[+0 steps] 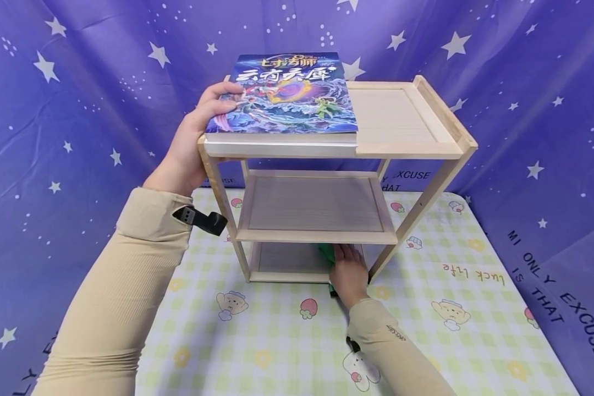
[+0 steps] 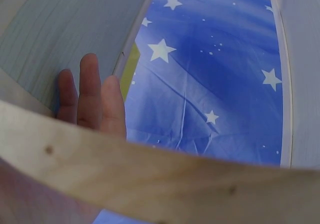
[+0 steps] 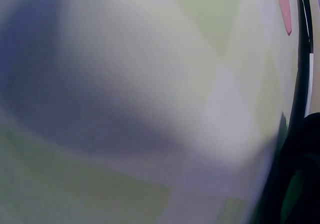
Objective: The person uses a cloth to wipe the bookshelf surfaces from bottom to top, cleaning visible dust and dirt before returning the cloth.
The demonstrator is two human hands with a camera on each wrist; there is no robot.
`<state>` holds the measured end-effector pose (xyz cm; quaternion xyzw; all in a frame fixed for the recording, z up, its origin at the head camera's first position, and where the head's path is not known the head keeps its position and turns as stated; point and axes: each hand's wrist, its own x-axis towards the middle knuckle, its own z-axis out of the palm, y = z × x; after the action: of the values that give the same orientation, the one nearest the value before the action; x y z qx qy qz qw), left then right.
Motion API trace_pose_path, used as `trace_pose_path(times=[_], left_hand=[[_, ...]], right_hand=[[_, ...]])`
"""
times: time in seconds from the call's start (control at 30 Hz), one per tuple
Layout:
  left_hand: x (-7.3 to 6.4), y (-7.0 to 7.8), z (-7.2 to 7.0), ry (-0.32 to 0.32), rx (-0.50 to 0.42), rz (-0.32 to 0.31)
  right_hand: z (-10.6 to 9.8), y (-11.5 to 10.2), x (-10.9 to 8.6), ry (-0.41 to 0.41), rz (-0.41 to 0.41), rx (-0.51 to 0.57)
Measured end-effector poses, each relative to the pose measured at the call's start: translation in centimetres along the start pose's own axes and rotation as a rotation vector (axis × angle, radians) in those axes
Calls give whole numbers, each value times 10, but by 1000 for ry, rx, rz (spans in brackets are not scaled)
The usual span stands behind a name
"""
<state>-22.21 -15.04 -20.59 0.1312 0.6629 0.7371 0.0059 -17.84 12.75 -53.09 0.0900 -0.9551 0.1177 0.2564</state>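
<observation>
The bunched green cloth lies at the right front part of the long, pale wooden bottom shelf, against the finger side of the person's right hand, with a dark edge of it showing over the front rail. Its own long axis cannot be made out, since much of it is hidden; the shelf's long axis runs left to right, so the bare panel stretches to the left of the cloth. The right hand is by far the nearer one, coming in low from the front; the right front leg stands just beside it on the right. Whether its grip is closed around the cloth or pressing it flat cannot be told, for the fingertips are hidden under the pale wooden middle shelf, and the right wrist view is blurred. Well apart, up at the left, the left hand clasps the end of the pale wooden three-tier rack, two digits over the thick blue illustrated book on top and three fingers beneath the top tier. The rack stands on a desk covered in green-and-white checks, before a purple-blue star-printed curtain.
</observation>
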Motion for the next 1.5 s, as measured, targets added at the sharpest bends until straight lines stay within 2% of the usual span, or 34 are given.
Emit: trace_pose_path(times=[0.53,0.93,1.03,1.3,1.5], left_hand=[[3,-2,1,0,-19,20],[2,0,1,10,-13,14],[2,-1,1,9,-13,14],[1,-1,1,3,-28,14],[-1,1,2,2,-15,-7]], right_hand=[[3,6,1,59,54,17],[-2,5,7,4,93,2],[-3,5,10,-27,116,-13],[-8,4,21,-204,220,-15],[-8,6,26,-291,295,-12]])
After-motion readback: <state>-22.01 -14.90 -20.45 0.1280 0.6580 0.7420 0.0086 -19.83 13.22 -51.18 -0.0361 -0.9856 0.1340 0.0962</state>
